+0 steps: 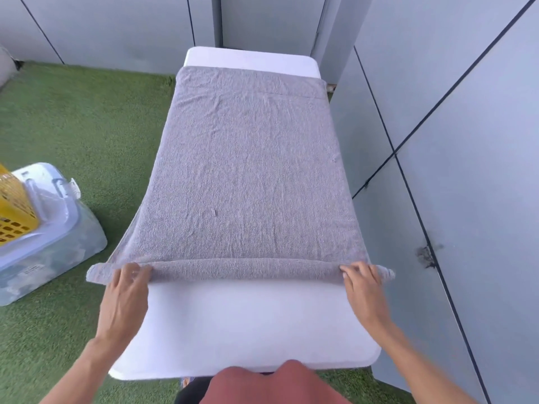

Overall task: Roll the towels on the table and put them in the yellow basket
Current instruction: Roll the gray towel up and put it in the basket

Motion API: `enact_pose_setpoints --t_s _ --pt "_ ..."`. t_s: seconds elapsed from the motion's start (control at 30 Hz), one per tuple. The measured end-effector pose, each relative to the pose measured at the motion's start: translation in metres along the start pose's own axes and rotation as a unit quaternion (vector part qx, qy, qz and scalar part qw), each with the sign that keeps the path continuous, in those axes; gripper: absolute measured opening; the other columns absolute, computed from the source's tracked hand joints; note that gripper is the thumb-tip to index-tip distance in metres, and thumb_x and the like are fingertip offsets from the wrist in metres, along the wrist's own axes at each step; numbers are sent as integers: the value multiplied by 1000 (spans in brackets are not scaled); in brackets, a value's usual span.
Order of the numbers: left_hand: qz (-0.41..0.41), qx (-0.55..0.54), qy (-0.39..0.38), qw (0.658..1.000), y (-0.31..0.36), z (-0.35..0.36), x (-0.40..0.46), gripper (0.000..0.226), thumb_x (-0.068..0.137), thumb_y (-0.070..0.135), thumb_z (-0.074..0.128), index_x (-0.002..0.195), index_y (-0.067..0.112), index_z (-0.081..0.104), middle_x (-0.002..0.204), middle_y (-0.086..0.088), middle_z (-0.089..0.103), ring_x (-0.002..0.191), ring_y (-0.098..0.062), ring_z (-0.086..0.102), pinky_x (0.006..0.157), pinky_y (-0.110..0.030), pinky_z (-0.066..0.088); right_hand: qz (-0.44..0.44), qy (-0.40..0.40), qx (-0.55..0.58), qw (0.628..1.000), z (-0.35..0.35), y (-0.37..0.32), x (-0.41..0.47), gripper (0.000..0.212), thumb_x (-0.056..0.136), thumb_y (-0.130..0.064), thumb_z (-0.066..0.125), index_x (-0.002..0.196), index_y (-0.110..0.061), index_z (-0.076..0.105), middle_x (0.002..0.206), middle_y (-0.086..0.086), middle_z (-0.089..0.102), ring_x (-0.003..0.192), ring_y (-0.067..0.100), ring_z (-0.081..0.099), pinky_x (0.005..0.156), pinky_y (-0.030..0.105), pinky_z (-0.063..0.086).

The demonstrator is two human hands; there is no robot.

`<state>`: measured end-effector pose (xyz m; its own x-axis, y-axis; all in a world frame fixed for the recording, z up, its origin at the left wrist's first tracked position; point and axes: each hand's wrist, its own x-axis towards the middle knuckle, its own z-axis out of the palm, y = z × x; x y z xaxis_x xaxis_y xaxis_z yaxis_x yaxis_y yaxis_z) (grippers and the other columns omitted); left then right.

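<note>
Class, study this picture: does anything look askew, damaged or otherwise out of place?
The grey towel lies slightly off-centre: its near left corner overhangs the white table. The left hand and right hand hold its rolled near edge. A dark scuff marks the wall panel at right.

Both arms reaching forward, left hand (124,290) and right hand (364,282) — fingers curled, gripping, well apart

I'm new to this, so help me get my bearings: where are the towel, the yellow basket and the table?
towel (248,176), head view, flat unrolled middle.
yellow basket (13,205), head view, perforated side wall.
table (248,325), head view, bare near part.
</note>
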<state>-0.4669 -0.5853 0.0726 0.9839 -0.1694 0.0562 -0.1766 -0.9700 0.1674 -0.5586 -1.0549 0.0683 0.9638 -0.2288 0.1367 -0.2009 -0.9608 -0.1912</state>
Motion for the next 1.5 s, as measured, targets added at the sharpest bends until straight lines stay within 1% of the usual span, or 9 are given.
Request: enact_pose_setpoints --t_s 0.17,0.4,0.6,0.73,0.9,1.07,1.27,1.43,1.5 --pt "12 17 -51 998 2 13 2 61 68 -3 76 123 -1 51 120 -19 47 107 -41 45 78 -52 50 -22 -62 34 997 8 7 1 53 72 -10 79 121 -3 61 115 9 56 109 27 45 99 31 29" --pt "-17 -5 -110 994 -5 8 44 22 80 -10 59 98 3 61 99 -13 57 97 -36 50 70 -50 48 -23 -178 14 984 -5 17 37 43 73 6 61 114 -7 66 106 6 63 103 31 54 92 42 43" --pt "-61 -106 -234 964 -24 3 39 35 88 -1 57 123 6 59 117 -14 61 111 -34 54 91 -39 41 88 -419 93 899 -29 26 41 32 80 -10 55 104 -27 65 102 -4 63 97 20 60 83 30 46" --pt "-100 -196 -109 969 -24 -3 41 33 85 -6 60 111 14 62 114 -19 57 91 -32 52 82 -39 42 95 -193 189 958 -19 22 38 50 78 8 58 118 -21 59 113 1 54 107 19 51 93 31 41" --pt "-11 -29 12 999 0 8 16 31 76 -10 66 102 7 61 103 -16 51 89 -37 47 69 -51 47 -3 1 -6 1000 -9 5 9 17 86 -18 64 101 -19 71 109 -1 59 102 24 48 84 40 39" --pt "16 29 -42 999 6 20 5 67 70 -4 72 131 -3 45 125 -20 47 118 -41 44 92 -52 44 -22 -76 6 997 3 5 -6 56 76 -15 79 127 -5 59 133 14 47 120 27 36 101 44 41" --pt "-6 12 -91 996 10 12 44 39 63 -23 54 95 1 56 94 -19 55 93 -41 51 80 -51 46 -32 -141 -8 989 -4 9 29 43 76 4 65 117 -7 63 112 6 59 107 32 55 90 44 46" --pt "-36 -7 -246 969 -6 5 61 32 77 -11 45 103 3 57 102 -11 54 104 -33 52 84 -38 41 -4 -400 2 917 -31 26 60 31 92 -13 50 122 -19 56 121 -1 56 118 22 52 97 36 41" --pt "-73 -48 -273 958 -8 3 70 34 82 -7 45 113 2 56 111 -14 56 108 -34 53 85 -37 41 53 -406 95 907 -33 24 68 38 92 -8 52 127 -24 53 120 -3 54 113 19 54 90 30 43"
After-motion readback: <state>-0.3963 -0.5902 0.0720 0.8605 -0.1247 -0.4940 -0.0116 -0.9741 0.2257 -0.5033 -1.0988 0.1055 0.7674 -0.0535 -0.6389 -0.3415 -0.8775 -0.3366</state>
